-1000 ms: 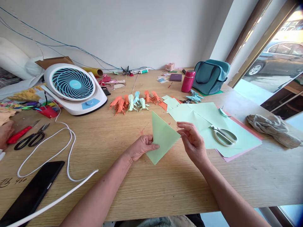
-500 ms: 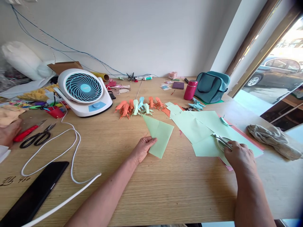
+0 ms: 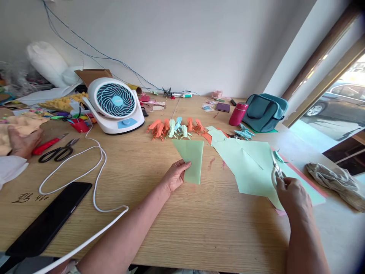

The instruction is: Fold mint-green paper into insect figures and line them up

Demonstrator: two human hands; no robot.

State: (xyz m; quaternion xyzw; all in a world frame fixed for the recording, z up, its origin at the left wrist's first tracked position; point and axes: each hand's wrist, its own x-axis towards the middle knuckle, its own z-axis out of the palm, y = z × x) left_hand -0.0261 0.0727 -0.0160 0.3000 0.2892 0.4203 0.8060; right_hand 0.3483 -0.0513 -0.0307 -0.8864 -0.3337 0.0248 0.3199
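My left hand (image 3: 174, 176) pinches the lower left edge of a folded light-green paper (image 3: 191, 158), held just above the wooden table (image 3: 176, 228). My right hand (image 3: 293, 198) is closed round the handles of white scissors (image 3: 276, 170), lifted over a stack of light-green sheets (image 3: 251, 167); the blades point away from me. A row of small orange, green and blue origami figures (image 3: 175, 128) stands behind the folded paper.
A white desk fan (image 3: 115, 104) with a white cable (image 3: 94, 179), a black phone (image 3: 49, 217) and black scissors (image 3: 58, 153) lie left. Another person's hand (image 3: 24, 140) rests at the far left. A red bottle (image 3: 238, 113), teal bag (image 3: 264, 112) and grey cloth (image 3: 335, 179) are right.
My right hand let go of the folded paper, reached right to the scissors on the sheets and picked them up. My left hand kept the paper and lowered it.
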